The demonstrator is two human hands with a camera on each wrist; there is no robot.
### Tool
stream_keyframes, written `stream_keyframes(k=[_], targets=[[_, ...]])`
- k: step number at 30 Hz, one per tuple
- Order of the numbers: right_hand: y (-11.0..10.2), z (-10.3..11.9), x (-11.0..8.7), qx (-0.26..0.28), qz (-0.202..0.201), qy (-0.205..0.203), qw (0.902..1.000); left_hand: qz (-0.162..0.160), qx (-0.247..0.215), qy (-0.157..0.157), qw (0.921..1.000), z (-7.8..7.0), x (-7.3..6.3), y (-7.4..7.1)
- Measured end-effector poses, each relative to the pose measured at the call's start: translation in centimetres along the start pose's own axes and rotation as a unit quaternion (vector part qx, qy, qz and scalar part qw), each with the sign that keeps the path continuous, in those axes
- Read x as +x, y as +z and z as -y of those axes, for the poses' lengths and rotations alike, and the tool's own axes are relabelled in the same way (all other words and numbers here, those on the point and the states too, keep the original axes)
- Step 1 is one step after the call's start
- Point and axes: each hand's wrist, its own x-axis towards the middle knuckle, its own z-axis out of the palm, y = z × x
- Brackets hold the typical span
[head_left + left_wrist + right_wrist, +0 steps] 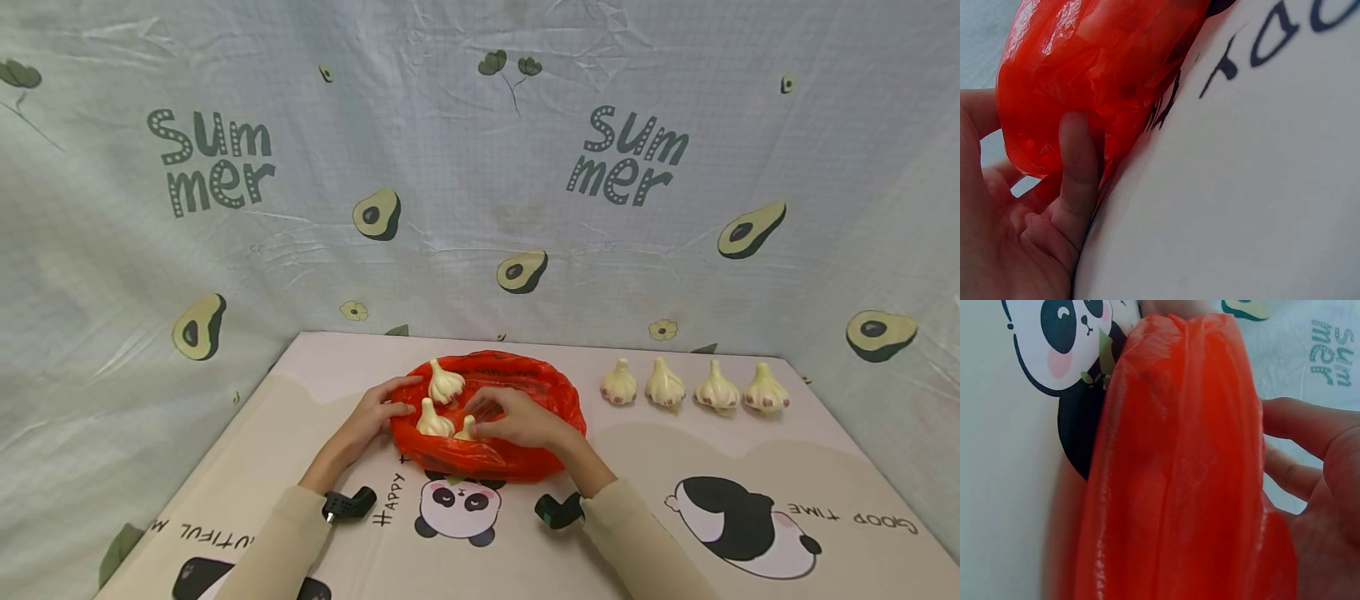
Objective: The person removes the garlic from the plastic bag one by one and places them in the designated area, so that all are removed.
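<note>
A red plastic bag lies spread open on the table, with garlic bulbs inside. My left hand holds the bag's left rim; in the left wrist view, one finger lies along the outside of the plastic. Reaching in over the near rim, my right hand pinches a garlic bulb whose lower part is hidden. Beside it sits a second garlic bulb, and behind that a third garlic bulb. The right wrist view shows mostly red plastic, which hides the fingertips.
Several garlic bulbs stand in a row at the back right of the table, from the leftmost bulb to the rightmost bulb. The table cover has panda prints. A pale curtain with avocado prints hangs behind and at the sides.
</note>
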Motion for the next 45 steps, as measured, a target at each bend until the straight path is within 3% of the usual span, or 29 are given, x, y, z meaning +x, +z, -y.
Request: stream_keyframes(k=[13, 24, 45], targets=[[0.44, -0.16, 0.35, -0.01, -0.025, 0.033, 0.9991, 0.002, 0.006, 0.002, 1.0, -0.07, 0.34, 0.01], [0.66, -0.26, 0.37, 0.004, -0.017, 0.022, 0.9996, 0.002, 0.002, 0.005, 1.0, 0.03, 0.09, 0.13], [0.09, -0.6, 0.28, 0.043, -0.051, 0.025, 0.9975, 0.001, -0.002, 0.007, 1.0, 0.09, -0.08, 0.06]])
